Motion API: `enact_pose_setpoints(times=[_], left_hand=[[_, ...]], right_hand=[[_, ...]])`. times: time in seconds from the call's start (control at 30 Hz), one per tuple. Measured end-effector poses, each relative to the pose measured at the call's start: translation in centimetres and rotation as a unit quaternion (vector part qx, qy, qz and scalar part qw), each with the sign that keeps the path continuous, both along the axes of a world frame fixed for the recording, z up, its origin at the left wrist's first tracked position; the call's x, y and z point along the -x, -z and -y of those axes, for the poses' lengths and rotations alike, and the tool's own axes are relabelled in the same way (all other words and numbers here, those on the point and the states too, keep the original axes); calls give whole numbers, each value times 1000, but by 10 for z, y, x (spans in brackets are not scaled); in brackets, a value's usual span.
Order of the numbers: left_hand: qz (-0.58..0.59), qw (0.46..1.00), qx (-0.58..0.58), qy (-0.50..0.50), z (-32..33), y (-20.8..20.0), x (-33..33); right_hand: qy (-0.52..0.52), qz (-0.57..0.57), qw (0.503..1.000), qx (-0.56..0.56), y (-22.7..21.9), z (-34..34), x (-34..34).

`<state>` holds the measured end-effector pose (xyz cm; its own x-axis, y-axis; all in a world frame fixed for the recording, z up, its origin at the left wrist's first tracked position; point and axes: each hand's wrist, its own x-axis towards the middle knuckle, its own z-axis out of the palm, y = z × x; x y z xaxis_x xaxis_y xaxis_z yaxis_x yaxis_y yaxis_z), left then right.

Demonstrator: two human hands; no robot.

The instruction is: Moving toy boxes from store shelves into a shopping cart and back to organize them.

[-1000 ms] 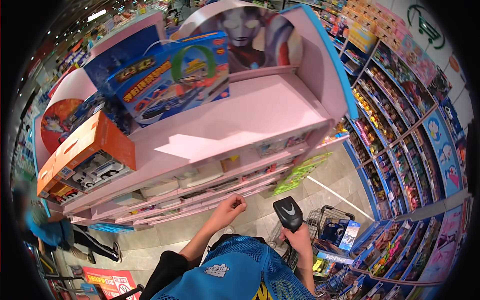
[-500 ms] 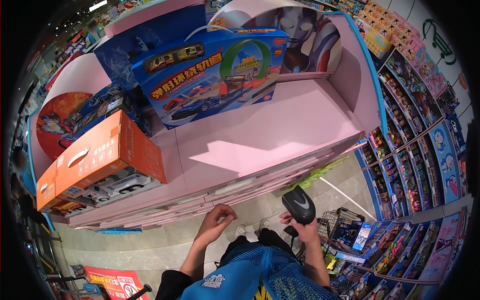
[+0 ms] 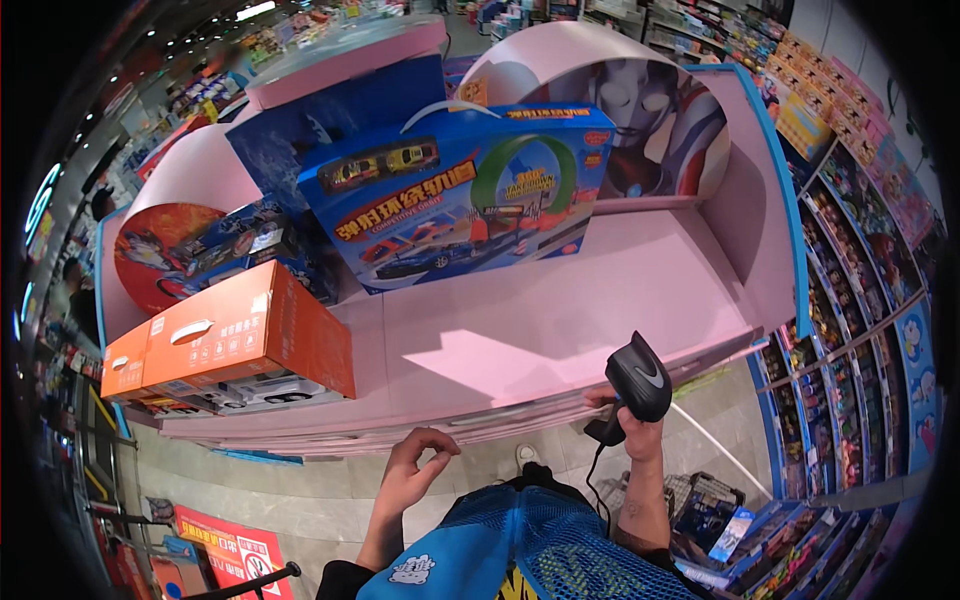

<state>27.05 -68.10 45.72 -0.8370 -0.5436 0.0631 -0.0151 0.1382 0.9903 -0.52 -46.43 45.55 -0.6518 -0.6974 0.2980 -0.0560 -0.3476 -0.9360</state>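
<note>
Nearby: blue toy box [image 3: 455, 205], orange box [image 3: 235, 335] on pink shelf [image 3: 560, 320].

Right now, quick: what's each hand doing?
Left hand: empty, fingers loosely curled, below the shelf edge.
Right hand: closed on the scanner.

Single head-worn fisheye view, steeply downward, close above pink display shelf [image 3: 560, 320].

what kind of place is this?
Most likely a toy shop. A pink display stand carries boxed toys such as a blue car-track set, aisle shelves are packed with more boxes, and the right hand holds a handheld scanner.
</note>
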Motion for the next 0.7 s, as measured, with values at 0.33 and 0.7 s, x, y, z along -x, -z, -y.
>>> enact_pose_setpoints(times=[0.33, 0.7], left_hand=[[-38, 975, 189, -111, 37, -62, 64], [70, 885, 411, -207, 41, -134, 142]], right_hand=[[-89, 16, 995, 39, -12, 13, 87], [-222, 143, 964, 26, 14, 32, 121]])
